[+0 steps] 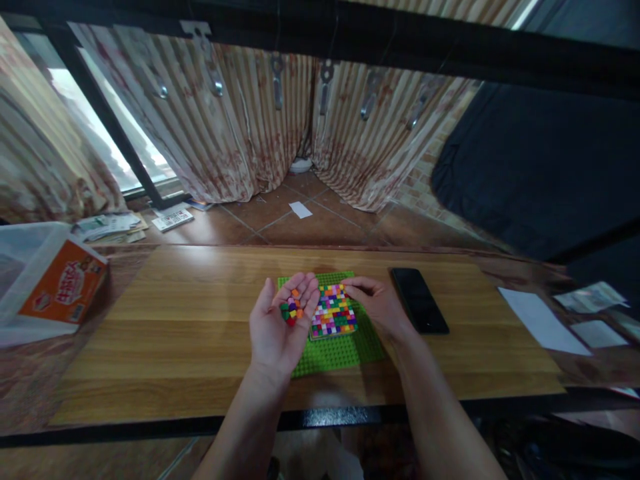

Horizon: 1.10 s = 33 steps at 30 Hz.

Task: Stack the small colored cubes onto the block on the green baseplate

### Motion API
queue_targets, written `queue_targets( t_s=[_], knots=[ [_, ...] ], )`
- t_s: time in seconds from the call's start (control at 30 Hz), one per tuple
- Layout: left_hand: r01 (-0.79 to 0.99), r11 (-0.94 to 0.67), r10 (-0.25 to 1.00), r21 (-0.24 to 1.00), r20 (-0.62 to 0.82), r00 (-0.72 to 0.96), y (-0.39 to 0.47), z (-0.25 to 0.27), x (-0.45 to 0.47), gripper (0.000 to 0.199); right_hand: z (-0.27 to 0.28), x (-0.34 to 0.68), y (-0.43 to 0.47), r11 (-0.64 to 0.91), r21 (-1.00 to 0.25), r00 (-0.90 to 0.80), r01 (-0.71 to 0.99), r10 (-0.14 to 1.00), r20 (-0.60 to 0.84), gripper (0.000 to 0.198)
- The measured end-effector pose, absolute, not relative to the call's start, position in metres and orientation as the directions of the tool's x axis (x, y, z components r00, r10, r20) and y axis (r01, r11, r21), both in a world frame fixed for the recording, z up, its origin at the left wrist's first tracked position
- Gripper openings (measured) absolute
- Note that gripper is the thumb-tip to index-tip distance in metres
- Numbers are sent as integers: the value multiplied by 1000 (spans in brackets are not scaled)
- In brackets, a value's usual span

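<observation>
My left hand (280, 327) is turned palm up, fingers extended and slightly cupped, with several small loose building bricks (291, 308) in orange, green, red and purple lying in it. A block of tightly set multicoloured bricks (334, 317) sits on a green studded baseplate (327, 359), partly behind my left fingers. My right hand (377, 303) reaches in from the right, thumb and fingertips pinched at the block's far right corner. A small yellow brick (343, 287) shows at those fingertips; whether it is pressed down on the block I cannot tell.
On the wooden table (175, 333), a black phone (420, 300) lies just right of my right hand. A clear plastic bin (35, 280) with an orange label stands at the left. Papers (543, 320) lie at the right. A dark bar (320, 27) crosses overhead.
</observation>
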<state>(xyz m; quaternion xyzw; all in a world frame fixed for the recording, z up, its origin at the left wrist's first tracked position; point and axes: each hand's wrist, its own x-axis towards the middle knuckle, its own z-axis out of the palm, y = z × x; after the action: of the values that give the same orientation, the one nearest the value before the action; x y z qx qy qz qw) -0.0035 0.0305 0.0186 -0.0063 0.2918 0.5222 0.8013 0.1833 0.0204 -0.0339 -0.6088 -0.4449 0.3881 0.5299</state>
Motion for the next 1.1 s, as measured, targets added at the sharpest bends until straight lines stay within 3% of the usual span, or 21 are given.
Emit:
queue_targets(
  t_s=[0.1, 0.23, 0.37, 0.5, 0.7, 0.9, 1.1],
  knots=[
    [-822, 482, 839, 303, -431, 332, 30, 20, -3, 44, -28, 184, 17, -9, -995, 350, 103, 937, 28, 26],
    [-788, 540, 818, 296, -404, 409, 28, 22, -2, 52, -9, 176, 11, 139, -950, 437, 280, 863, 255, 15],
    [-769, 577, 798, 274, -388, 461, 27, 22, -1, 56, 8, 156, 4, 303, -796, 229, 524, 850, 475, 17],
    [-754, 601, 786, 264, -368, 497, 25, 19, -2, 56, 16, 137, 1, 365, -655, -3, 661, 875, 485, 22],
    [-731, 640, 761, 236, -327, 560, 25, 17, -5, 56, 18, 133, 1, 373, -562, -91, 738, 881, 465, 21],
    [-733, 647, 752, 211, -337, 567, 23, 19, -2, 53, 12, 133, 4, 372, -609, -36, 701, 871, 490, 22],
    [-779, 565, 802, 273, -402, 441, 30, 23, -7, 49, 6, 158, 2, 296, -782, 205, 549, 859, 469, 14]
  ],
)
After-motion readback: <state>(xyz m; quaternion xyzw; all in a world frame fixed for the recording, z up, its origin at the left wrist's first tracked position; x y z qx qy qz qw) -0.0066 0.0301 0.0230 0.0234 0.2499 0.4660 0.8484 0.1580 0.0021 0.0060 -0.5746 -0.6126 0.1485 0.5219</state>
